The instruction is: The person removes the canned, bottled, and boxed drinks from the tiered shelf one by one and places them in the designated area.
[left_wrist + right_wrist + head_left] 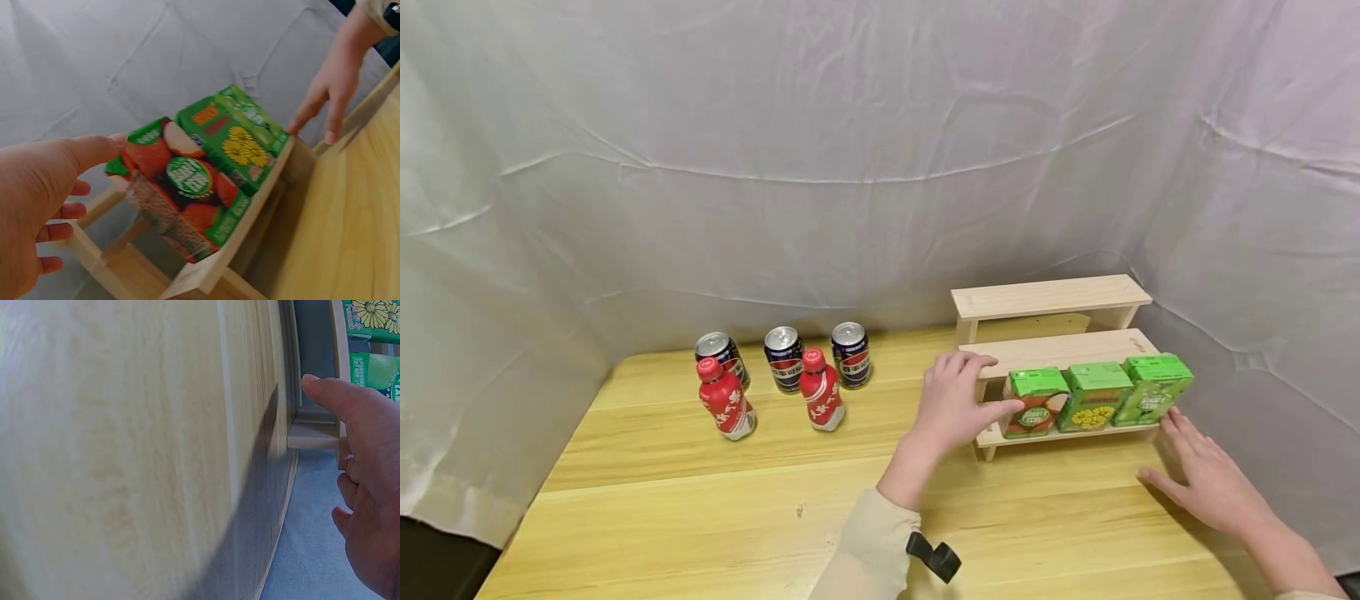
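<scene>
Three green drink cartons stand side by side on the lowest step of a wooden tiered rack [1052, 348]: one with red fruit [1036, 404], one with yellow flowers [1093, 398] and a light green one [1153, 390]. My left hand [951, 400] is at the rack's left end, fingers loosely bent. Its thumb [94, 152] reaches to the red-fruit carton's upper edge; whether it touches is unclear. At the rack's right end, my right hand [1213, 483] has its fingers extended beside the light green carton and lower step, thumb [331, 394] spread apart. Neither hand grips anything.
Several drinks stand left on the wooden table [700, 517]: dark blue cans [784, 360] behind, and two red-capped bottles, one left [726, 400] and one right [822, 392]. Grey cloth [850, 167] hangs behind and at both sides, close to the rack's right end.
</scene>
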Demonstrator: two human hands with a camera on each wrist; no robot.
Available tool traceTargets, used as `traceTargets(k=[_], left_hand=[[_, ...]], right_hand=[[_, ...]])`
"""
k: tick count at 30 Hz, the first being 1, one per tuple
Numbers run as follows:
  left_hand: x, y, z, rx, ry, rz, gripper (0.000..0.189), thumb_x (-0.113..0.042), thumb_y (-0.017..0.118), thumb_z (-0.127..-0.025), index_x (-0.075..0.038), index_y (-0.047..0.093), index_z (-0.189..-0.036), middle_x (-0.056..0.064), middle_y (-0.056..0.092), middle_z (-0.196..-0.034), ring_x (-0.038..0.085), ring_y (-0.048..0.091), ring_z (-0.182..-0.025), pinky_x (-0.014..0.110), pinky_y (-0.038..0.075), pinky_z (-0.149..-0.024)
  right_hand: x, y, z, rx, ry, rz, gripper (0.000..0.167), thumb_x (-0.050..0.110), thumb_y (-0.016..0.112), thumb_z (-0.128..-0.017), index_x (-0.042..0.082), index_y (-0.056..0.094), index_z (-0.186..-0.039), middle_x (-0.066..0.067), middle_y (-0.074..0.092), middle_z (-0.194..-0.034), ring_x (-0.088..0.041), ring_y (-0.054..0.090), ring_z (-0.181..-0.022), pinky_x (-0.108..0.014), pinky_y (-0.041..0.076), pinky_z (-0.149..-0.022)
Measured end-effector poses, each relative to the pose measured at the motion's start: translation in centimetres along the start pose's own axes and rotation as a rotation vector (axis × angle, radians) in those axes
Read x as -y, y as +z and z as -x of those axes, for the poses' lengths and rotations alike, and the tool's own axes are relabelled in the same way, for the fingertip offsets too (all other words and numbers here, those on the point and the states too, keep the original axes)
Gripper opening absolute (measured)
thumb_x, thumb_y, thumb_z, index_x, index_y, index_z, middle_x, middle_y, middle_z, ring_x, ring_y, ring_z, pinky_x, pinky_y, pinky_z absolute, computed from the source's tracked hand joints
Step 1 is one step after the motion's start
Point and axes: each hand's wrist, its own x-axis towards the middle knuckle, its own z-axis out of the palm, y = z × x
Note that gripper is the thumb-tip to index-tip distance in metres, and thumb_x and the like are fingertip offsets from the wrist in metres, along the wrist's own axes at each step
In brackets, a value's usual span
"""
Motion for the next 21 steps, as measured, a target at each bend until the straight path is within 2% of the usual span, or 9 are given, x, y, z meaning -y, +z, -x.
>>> traceTargets(k=[4,10,16,21], left_hand=[[-0.4,0.9,-0.2,0.028,0.024,-0.066,0.065,-0.066,0.065,-0.081,-0.026,0.055,-0.131,-0.006,0.055,-0.127,0.017,0.046,-0.124,0.042,0.038,-0.105],[-0.9,2.1,-0.5,0.016,0.065,-0.167,0.066,-0.070,0.062,-0.080,-0.026,0.056,-0.130,-0.007,0.056,-0.123,0.014,0.048,-0.118,0.037,0.042,-0.098],[-1.4,2.8,-0.8,0.030,0.041,-0.184,0.067,-0.070,0.062,-0.079,-0.027,0.056,-0.130,-0.009,0.056,-0.125,0.013,0.047,-0.119,0.035,0.041,-0.097],[-1.5,3.1,-1.1,0.015,0.028,-0.203,0.064,-0.070,0.062,-0.079,-0.026,0.056,-0.126,-0.009,0.056,-0.121,0.013,0.046,-0.117,0.034,0.040,-0.098]], right_hand=[[0.0,0.0,0.0,-0.002,-0.001,0.001,0.091,0.038,0.063,-0.093,-0.011,0.013,-0.151,-0.019,-0.007,-0.162,-0.034,-0.006,-0.151,-0.032,-0.018,-0.118],[0.0,0.0,0.0,-0.007,-0.001,-0.001,0.091,0.038,0.064,-0.093,-0.011,0.013,-0.151,-0.019,-0.007,-0.162,-0.035,-0.004,-0.151,-0.032,-0.018,-0.117],[0.0,0.1,0.1,-0.008,0.003,-0.003,0.091,0.038,0.064,-0.092,-0.010,0.013,-0.151,-0.017,-0.008,-0.162,-0.034,-0.006,-0.151,-0.032,-0.018,-0.117],[0.0,0.1,0.1,-0.012,-0.002,-0.002,0.091,0.038,0.064,-0.092,-0.010,0.013,-0.151,-0.017,-0.007,-0.162,-0.033,-0.005,-0.151,-0.032,-0.018,-0.118]])
